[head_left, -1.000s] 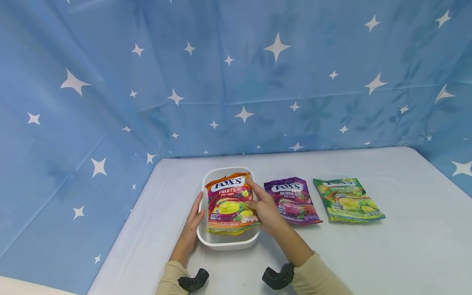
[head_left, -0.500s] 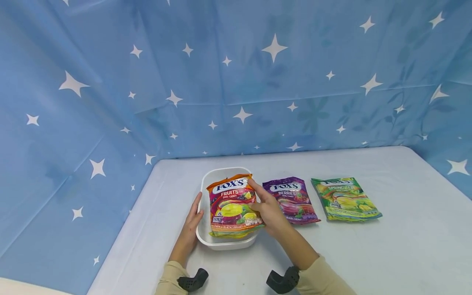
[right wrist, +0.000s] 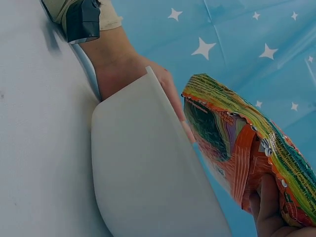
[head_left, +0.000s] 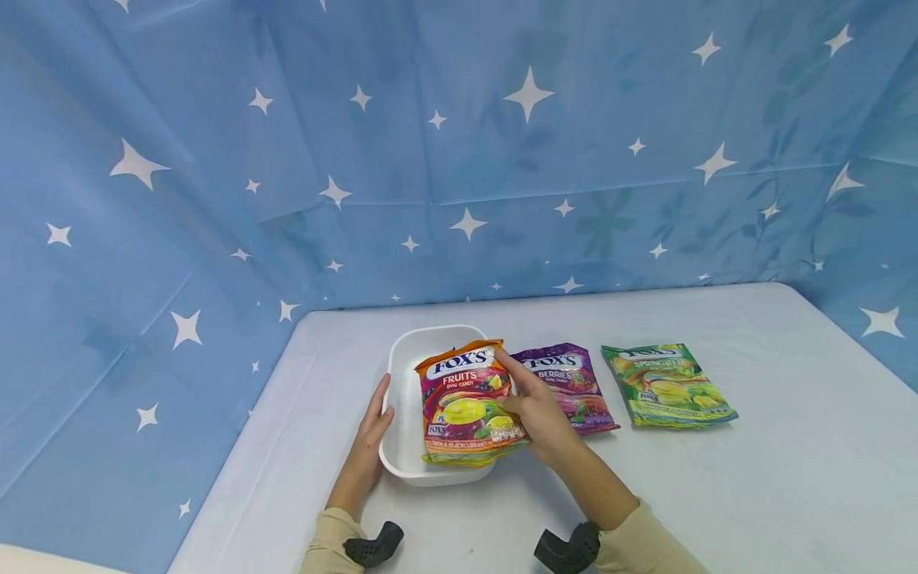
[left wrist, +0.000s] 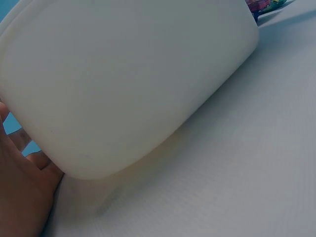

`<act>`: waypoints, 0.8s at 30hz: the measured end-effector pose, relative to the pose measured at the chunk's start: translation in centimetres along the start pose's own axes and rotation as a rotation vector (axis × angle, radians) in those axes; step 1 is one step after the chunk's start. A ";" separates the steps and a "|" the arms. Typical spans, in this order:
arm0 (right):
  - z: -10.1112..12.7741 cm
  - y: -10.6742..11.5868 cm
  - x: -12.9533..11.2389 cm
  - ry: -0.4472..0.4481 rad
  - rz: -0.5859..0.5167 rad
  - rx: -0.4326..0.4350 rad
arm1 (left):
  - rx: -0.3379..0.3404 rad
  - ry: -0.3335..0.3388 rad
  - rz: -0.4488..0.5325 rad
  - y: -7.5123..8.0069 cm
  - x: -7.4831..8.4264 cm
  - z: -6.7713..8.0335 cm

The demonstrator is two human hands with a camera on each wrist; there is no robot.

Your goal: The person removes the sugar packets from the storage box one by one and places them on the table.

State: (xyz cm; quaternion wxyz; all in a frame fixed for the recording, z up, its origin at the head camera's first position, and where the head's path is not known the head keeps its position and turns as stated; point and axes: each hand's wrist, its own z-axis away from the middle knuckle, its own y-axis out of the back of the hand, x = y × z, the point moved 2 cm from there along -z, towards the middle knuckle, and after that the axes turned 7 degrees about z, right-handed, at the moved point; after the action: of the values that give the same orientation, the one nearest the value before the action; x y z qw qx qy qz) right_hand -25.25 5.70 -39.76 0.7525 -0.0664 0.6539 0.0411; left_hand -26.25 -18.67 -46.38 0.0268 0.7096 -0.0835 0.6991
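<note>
My right hand (head_left: 541,414) grips the right side of an orange-and-red Fox's Fruits candy bag (head_left: 469,406). The bag is tilted above a white plastic tub (head_left: 403,454), and in the right wrist view the candy bag (right wrist: 217,133) is apart from the tub's wall (right wrist: 138,163), with fingers beneath it. On the tub's left side lies my left hand (head_left: 369,442), its fingers stretched along the outer wall and its thumb near the rim. In the left wrist view the tub (left wrist: 128,84) hides part of that hand (left wrist: 24,182). How much the tub's far wall is hidden varies by view.
A purple Fox's Berries bag (head_left: 584,391) lies right of the tub, partly behind my right hand. Farther right is a green Fox's bag (head_left: 670,391). All stand on a white-covered table (head_left: 774,478), with a blue star-patterned cloth (head_left: 459,143) behind.
My right hand has moved the Fruits candy bag to the right and slightly toward me, showing more of the tub's inside. My left hand has stayed at the tub's side.
</note>
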 end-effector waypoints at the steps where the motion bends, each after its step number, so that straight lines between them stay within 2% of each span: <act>1: 0.0 0.1 -0.1 0.001 0.001 0.001 | -0.004 -0.001 -0.003 0.0 0.0 0.0; 13: 0.9 1.4 -0.7 -0.018 0.018 0.028 | -0.020 -0.011 -0.002 0.1 -0.1 0.0; 24: 2.2 4.1 -1.7 -0.029 0.007 0.043 | -0.026 -0.029 0.006 0.0 0.2 0.1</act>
State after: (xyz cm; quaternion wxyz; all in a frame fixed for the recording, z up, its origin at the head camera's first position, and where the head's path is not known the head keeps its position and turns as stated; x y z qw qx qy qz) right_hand -23.98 10.11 -37.98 0.7632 -0.0472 0.6437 0.0305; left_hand -26.14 -18.72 -46.18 0.0326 0.7191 -0.0951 0.6876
